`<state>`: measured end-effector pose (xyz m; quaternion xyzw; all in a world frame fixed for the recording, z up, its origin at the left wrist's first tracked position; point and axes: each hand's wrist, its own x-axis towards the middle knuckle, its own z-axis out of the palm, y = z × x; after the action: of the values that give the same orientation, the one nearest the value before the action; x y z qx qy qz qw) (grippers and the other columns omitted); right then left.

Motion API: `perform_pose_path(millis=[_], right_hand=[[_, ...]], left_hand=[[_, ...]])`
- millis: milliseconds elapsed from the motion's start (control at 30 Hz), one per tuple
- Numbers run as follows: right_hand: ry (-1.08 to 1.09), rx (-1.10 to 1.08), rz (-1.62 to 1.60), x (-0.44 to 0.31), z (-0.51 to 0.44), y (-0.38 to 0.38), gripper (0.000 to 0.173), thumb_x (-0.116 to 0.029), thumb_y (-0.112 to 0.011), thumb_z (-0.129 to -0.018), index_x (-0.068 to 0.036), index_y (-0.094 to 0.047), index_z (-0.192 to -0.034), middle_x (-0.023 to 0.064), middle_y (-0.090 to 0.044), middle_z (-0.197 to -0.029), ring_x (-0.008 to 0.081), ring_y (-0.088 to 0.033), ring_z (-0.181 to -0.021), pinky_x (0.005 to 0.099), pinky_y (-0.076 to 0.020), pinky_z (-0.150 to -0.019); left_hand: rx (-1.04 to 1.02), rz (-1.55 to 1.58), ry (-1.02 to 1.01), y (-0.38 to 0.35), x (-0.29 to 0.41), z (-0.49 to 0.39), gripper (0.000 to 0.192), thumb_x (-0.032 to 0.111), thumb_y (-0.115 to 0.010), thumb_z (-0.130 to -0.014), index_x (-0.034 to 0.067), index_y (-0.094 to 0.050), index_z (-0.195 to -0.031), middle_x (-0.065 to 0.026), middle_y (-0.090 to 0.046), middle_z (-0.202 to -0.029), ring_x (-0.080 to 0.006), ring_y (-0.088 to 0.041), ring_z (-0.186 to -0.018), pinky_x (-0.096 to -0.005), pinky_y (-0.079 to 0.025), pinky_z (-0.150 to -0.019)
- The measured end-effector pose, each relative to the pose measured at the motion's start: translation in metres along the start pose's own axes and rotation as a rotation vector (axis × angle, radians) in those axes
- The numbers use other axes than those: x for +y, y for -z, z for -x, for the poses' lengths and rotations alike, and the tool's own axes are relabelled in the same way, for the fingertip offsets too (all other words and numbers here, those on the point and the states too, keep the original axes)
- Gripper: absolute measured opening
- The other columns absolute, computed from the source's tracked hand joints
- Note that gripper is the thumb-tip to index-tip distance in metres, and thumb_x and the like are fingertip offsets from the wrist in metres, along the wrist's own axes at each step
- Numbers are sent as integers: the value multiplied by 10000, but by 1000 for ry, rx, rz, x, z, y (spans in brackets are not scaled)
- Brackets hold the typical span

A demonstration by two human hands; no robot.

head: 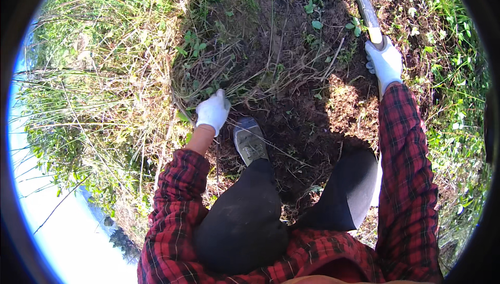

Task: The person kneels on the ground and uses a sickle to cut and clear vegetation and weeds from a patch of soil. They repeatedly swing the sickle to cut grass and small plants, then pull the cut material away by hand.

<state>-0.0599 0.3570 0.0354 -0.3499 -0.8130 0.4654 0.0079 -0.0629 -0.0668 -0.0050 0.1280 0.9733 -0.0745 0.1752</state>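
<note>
My left hand [213, 113], in a white glove, is closed at the edge of a loose band of cut or pulled grass stems [250, 88], with stems running out from the fingers. My right hand [384, 60], also gloved in white, grips the handle of a long tool [367, 8]. Its shaft is pale next to the glove and dark grey farther up. The tool's head is mostly cut off by the top of the view, so its kind cannot be told. Bare dark soil [250, 26] with a few small leafy weeds [310, 0] lies between my hands.
My shoe [250, 141] stands on the soil just right of my left hand. My bent knee [353, 186] is at the right. Tall grass [105, 49] crowds the left side, where the ground seems to end against bright sky. Green plants [453, 80] line the right.
</note>
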Motion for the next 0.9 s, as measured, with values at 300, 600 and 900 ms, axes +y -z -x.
perform_pose_path(millis=[300,600,900], right_hand=[[-3,-47,-33,6,-5,-6,359,-280,-644,-780,-59,-531,-1039,24,-581,-666,99,-557,-470,230,-454,-429],[-18,-14,-53,5,-5,0,350,-255,-635,-793,-69,-515,-1063,6,-552,-659,78,-516,-467,214,-430,-429],[-34,6,-76,7,-2,3,371,-251,-639,-789,-55,-505,-1073,4,-540,-638,70,-501,-449,210,-410,-408]], left_hand=[[-434,-85,785,9,-285,142,643,406,-599,-788,41,-422,-1288,-236,-594,-1064,-315,-598,-970,-392,-483,-839],[21,217,-53,104,44,-55,713,419,-614,-800,94,-297,-1349,-164,-422,-1313,-293,-541,-1089,-379,-448,-896],[-143,-89,236,47,6,-199,489,196,-461,-825,6,-404,-1272,-209,-577,-1142,-369,-555,-1067,-430,-436,-911]])
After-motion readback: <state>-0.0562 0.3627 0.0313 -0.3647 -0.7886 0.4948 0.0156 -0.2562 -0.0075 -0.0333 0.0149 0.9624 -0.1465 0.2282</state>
